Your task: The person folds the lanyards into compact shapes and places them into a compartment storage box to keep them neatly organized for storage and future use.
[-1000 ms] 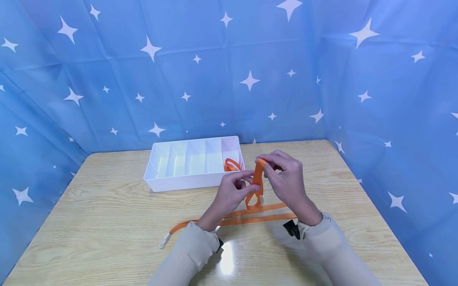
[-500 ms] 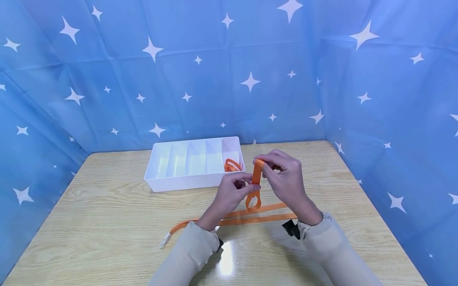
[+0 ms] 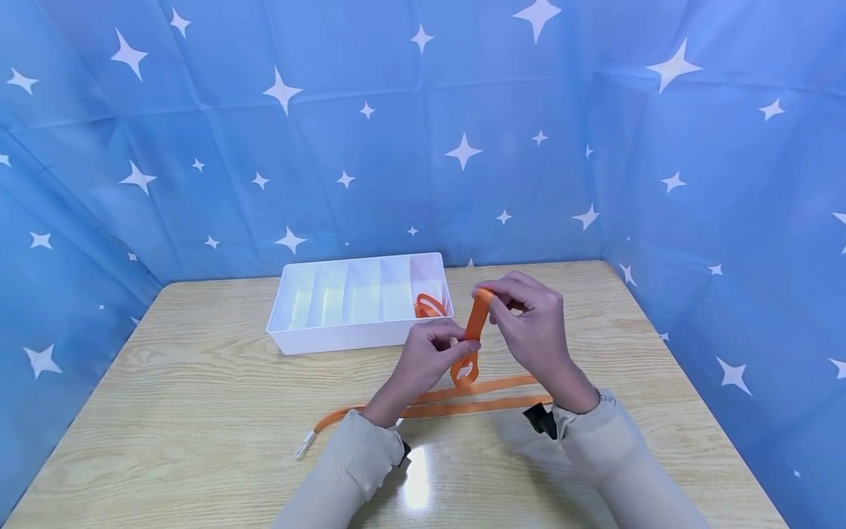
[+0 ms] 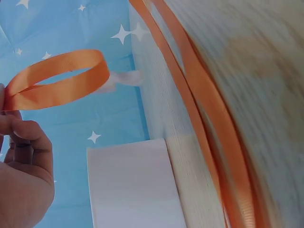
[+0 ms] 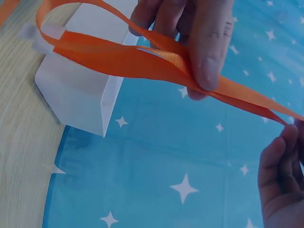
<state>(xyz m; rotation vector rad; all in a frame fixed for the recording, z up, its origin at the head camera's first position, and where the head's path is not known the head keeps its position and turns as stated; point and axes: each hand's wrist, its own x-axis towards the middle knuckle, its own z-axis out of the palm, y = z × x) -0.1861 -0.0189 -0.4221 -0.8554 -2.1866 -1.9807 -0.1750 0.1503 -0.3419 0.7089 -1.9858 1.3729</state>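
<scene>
A folded orange lanyard (image 3: 479, 316) is stretched between my two hands above the table. My left hand (image 3: 428, 354) pinches it partway down, with a loop hanging below the fingers. Higher up, my right hand (image 3: 532, 316) pinches the folded top end between thumb and fingertips. In the right wrist view, a blurred whitish fitting (image 5: 42, 38) shows at the loop's far end. Under the hands, a second orange lanyard (image 3: 479, 405) lies lengthwise on the table, with a white clip (image 3: 305, 445) at its left end. The left forearm hides part of it.
Behind the hands stands a white divided box (image 3: 350, 336). Its rightmost compartment holds a coiled orange lanyard (image 3: 431, 306). A blue star-patterned curtain (image 3: 370, 147) borders the wooden table (image 3: 198, 397) at the back and sides.
The right hand has shifted slightly up and right, tilting the folded strap. The loop below the left hand has swung a little left. The left hand stays nearly in place.
</scene>
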